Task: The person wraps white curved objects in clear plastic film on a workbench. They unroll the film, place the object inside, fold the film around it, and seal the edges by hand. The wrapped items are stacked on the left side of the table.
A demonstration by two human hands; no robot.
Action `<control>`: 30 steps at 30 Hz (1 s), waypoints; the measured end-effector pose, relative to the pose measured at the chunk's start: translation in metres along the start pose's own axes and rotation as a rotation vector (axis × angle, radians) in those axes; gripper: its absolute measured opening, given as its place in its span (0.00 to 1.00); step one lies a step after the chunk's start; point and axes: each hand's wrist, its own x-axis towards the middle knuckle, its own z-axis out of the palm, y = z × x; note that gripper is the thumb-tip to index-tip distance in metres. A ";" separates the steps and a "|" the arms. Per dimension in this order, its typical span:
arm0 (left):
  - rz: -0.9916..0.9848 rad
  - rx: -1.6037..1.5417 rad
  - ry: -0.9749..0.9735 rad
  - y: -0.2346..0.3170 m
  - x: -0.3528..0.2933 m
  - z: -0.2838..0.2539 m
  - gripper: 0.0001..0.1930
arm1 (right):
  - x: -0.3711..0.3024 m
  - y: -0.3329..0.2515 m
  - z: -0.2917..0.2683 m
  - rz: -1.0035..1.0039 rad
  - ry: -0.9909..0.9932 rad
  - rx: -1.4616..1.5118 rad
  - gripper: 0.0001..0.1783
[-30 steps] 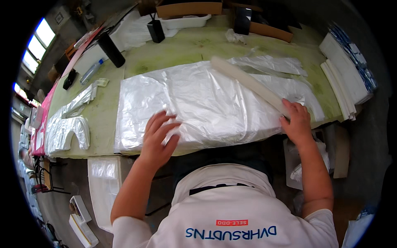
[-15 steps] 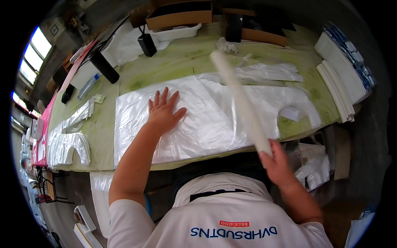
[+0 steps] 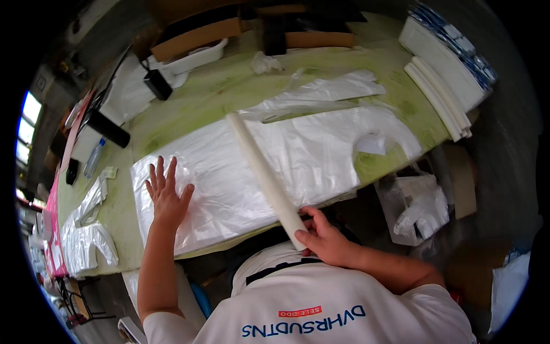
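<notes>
A thin, shiny white plastic garment, like a disposable apron or gown, lies spread over the green table, with a curved cut-out at its right end. My left hand rests on its left part, fingers spread, holding nothing. In my right hand is the near end of a long white tube. The tube lies slantwise across the middle of the sheet, its far end pointing away to the left. Whether its whole length touches the plastic I cannot tell.
More white tubes lie at the right edge beside a white box with blue packets on top. At the left are another folded plastic piece, a bottle and a black cylinder. Cardboard boxes stand at the back.
The tube has moved left and toward me, from over the sheet's right part to its middle, with my right hand on its near end. The whole view has shifted and tilted.
</notes>
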 end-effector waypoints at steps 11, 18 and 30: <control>0.487 -0.364 -0.216 0.181 -0.012 0.003 0.33 | 0.036 -0.029 -0.084 -0.785 0.571 -1.141 0.19; 0.487 -0.315 -0.237 0.177 -0.011 -0.004 0.31 | 0.077 -0.051 -0.176 -0.885 0.824 -1.125 0.18; 0.558 -0.528 -0.467 0.252 0.010 -0.005 0.24 | 0.067 -0.113 -0.355 -0.243 0.823 -0.093 0.22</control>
